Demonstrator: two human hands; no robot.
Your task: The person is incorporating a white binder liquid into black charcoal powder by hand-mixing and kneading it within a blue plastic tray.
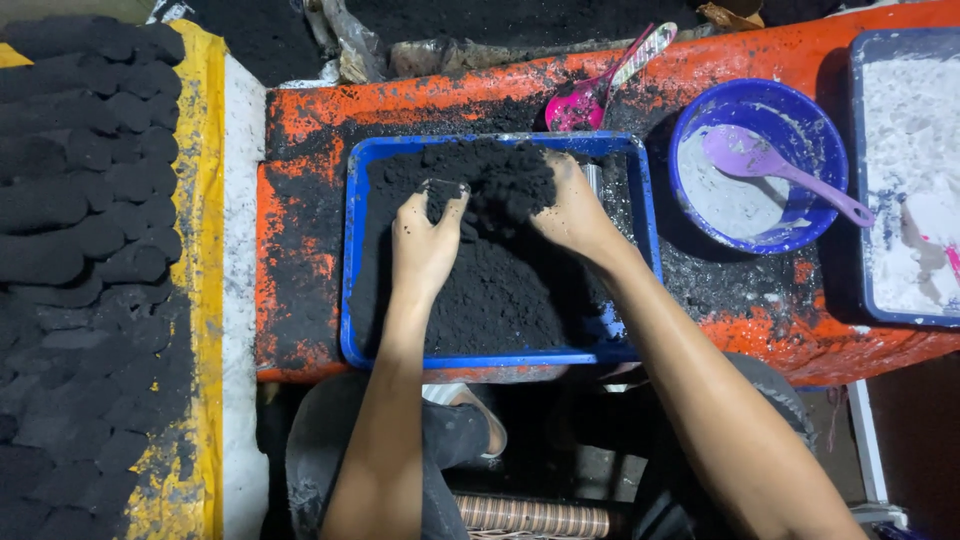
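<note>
Head view: both hands in blue tray [349, 270] at frame centre, on orange tabletop [310, 120]. Left hand [424, 243] – grip closed round small dark cup [441, 192] pressed into black powder [500, 290]. Right hand [572, 210] – fingers curled, dug into heap. Upper right: blue bowl [810, 120], purple spoon [775, 170]. Left edge: rows of black lumps [80, 200].

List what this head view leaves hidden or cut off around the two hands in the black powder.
- Right hand fingertips: buried in the heap of black powder.
- Left hand: presses a small dark round thing; the powder coating hides what it is.
- Floor of the blue rectangular plastic tray: covered by powder.
- White-powder tray: cut off by the right edge.
- Pink plastic spoon: bowl caked in powder.
</note>
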